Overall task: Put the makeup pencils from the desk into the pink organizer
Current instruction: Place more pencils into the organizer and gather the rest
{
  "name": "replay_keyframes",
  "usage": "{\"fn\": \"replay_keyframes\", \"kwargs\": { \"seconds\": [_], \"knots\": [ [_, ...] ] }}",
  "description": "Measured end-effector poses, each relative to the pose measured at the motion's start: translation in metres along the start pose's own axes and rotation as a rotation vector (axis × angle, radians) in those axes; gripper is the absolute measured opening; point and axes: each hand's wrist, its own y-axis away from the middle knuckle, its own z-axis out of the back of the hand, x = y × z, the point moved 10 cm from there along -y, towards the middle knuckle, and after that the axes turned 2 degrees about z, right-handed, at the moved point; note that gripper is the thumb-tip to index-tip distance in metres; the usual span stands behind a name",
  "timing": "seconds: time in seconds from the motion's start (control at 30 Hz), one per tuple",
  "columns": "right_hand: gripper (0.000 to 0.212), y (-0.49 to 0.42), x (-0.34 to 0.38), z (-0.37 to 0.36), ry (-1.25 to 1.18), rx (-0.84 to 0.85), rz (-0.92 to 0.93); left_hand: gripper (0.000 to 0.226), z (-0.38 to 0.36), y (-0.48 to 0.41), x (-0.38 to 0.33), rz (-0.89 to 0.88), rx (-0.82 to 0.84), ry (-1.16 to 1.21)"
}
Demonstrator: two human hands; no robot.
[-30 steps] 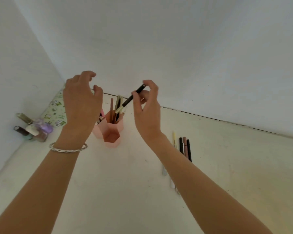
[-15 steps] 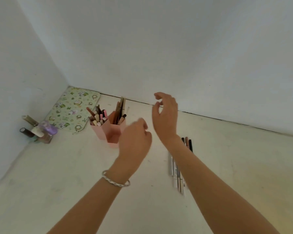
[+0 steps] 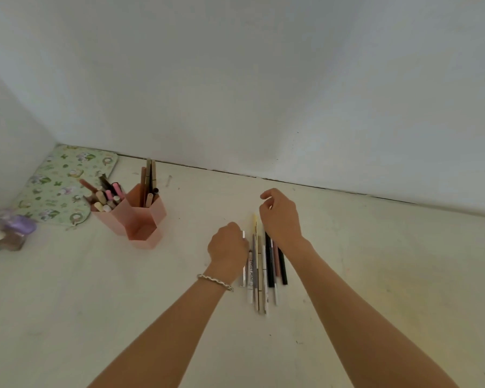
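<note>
A row of several makeup pencils [image 3: 261, 271] lies side by side on the white desk, right of centre. My left hand [image 3: 226, 247] rests at the row's left edge, fingers curled down onto the silver-tipped leftmost pencil [image 3: 243, 236]; whether it grips the pencil is hidden. Above the far ends of the pencils hovers my right hand [image 3: 279, 217], fingers loosely bent and apart, holding nothing. The pink organizer [image 3: 143, 222], made of hexagonal cups, stands to the left. Several pencils stand in its rear cups, while the front cup looks empty.
A green flowered pad [image 3: 59, 186] lies in the back left corner. Small bottles, one with a purple cap [image 3: 23, 224], cluster at the left edge. The white wall [image 3: 263, 93] rises just behind the desk.
My right hand let go of the black pencil at the organizer. Both hands moved right and down to the row of pencils, and the view tilted down.
</note>
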Motion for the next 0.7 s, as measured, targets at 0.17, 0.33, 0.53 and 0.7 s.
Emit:
{"fn": "replay_keyframes", "kwargs": {
  "seconds": [0.17, 0.33, 0.53, 0.7],
  "knots": [
    [0.030, 0.000, -0.018, -0.022, 0.150, 0.119, -0.069, 0.009, 0.007, 0.004, -0.001, -0.011, 0.018, 0.058],
    [0.027, -0.002, -0.020, -0.032, 0.326, 0.153, -0.049, 0.018, 0.102, 0.020, 0.006, -0.084, -0.239, 0.449],
    [0.013, 0.002, -0.006, -0.059, 0.511, 0.239, 0.071, 0.015, 0.224, 0.050, 0.027, -0.184, -0.624, 0.724],
    [0.030, -0.018, 0.048, -0.008, 0.169, -0.043, 0.150, 0.035, 0.288, 0.062, 0.065, -0.254, -0.845, 0.729]
  ]
}}
